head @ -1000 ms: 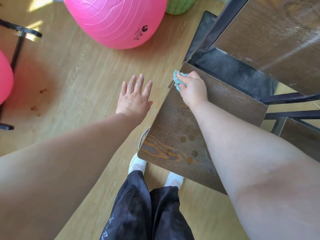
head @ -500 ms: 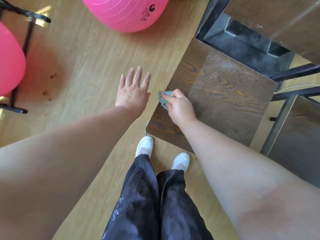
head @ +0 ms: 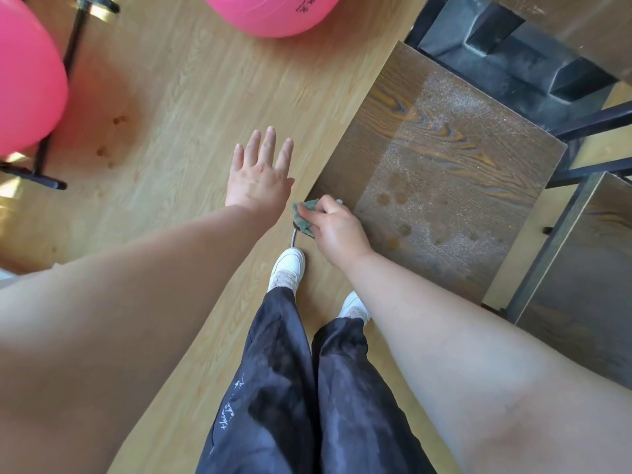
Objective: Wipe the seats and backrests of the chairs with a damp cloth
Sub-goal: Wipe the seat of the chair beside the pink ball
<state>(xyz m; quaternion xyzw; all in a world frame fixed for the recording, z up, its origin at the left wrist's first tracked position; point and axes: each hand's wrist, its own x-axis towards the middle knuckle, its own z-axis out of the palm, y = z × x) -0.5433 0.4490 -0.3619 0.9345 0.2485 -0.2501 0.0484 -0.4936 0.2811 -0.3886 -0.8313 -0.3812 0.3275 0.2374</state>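
Note:
A dark wood-grain chair seat [head: 444, 172] fills the right middle of the head view. Its left strip looks dark and damp, while the rest is dusty with round marks. My right hand [head: 337, 230] grips a crumpled teal cloth [head: 303, 215] at the seat's near left corner. My left hand [head: 260, 172] hovers over the floor just left of the seat, fingers straight and spread, holding nothing.
Two pink exercise balls sit on the wooden floor, one [head: 273, 12] at the top and one [head: 27, 80] at the left beside a black metal stand [head: 51, 131]. A second wooden seat [head: 588, 285] stands at the right. Black chair frame bars [head: 595, 121] lie beyond the seat.
My right hand has dragged the cloth down the seat's left edge, from the far corner to the near corner. The left hand stayed spread beside the seat.

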